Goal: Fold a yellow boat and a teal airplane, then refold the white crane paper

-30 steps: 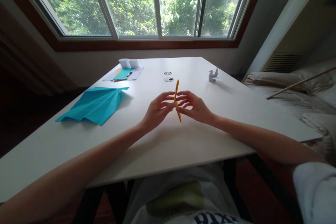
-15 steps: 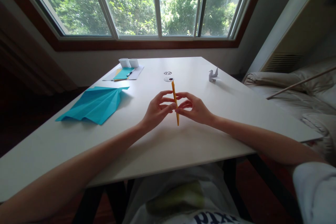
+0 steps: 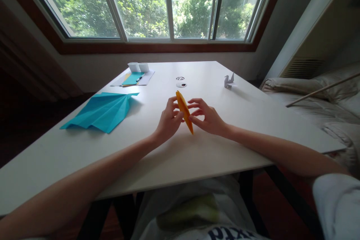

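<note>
One orange paper point(image 3: 184, 110) between two hands point(image 3: 168, 122).

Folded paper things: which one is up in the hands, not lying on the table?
The narrow orange folded paper, pinched between the left hand and right hand. The big blue folded paper and small white paper crane both rest on the white table.

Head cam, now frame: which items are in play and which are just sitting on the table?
In play:
- orange folded paper, pinched between left hand and right hand

Lying about on the white table:
- blue folded paper
- white paper crane
- sheets with two small white boxes
</note>
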Demonstrator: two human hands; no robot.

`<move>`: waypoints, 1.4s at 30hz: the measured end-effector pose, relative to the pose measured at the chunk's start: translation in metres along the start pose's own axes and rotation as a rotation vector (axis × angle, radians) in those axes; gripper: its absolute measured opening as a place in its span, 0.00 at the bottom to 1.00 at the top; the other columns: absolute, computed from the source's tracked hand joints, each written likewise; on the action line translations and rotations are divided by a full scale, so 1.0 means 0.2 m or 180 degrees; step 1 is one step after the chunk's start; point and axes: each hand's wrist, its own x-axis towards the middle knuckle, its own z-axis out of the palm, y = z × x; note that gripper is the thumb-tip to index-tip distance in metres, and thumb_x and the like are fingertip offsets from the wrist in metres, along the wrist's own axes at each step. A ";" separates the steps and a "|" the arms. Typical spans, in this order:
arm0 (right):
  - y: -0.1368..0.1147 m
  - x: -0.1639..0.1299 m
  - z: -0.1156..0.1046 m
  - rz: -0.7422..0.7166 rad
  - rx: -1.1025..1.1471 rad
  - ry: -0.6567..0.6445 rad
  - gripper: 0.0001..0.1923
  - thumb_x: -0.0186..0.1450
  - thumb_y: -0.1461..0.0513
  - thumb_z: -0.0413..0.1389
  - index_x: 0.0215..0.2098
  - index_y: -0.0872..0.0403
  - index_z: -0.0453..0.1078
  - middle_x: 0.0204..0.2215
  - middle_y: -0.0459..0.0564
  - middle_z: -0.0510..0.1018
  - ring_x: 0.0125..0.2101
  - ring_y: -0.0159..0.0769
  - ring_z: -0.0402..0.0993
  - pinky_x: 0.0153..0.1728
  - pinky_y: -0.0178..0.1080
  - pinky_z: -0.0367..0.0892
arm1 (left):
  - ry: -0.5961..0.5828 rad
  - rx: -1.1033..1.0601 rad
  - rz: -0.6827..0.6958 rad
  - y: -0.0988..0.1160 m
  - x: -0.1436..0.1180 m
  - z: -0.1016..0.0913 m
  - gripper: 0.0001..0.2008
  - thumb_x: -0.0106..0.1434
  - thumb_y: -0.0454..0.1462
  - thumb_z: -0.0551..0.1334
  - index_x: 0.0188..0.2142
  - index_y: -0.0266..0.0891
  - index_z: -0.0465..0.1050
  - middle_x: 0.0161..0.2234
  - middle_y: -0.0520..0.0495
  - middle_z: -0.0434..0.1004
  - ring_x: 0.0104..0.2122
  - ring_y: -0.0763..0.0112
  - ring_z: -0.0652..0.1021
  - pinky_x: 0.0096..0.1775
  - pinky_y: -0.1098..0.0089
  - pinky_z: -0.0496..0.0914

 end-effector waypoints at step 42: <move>-0.01 0.09 -0.06 0.0823 -0.0190 0.0292 0.08 0.59 0.62 0.51 0.35 0.55 0.71 0.32 0.47 0.77 0.31 0.33 0.74 0.32 0.36 0.70 | -0.0010 -0.0189 -0.0397 0.04 0.02 -0.02 0.17 0.49 0.32 0.60 0.40 0.39 0.62 0.41 0.47 0.68 0.30 0.70 0.77 0.26 0.69 0.73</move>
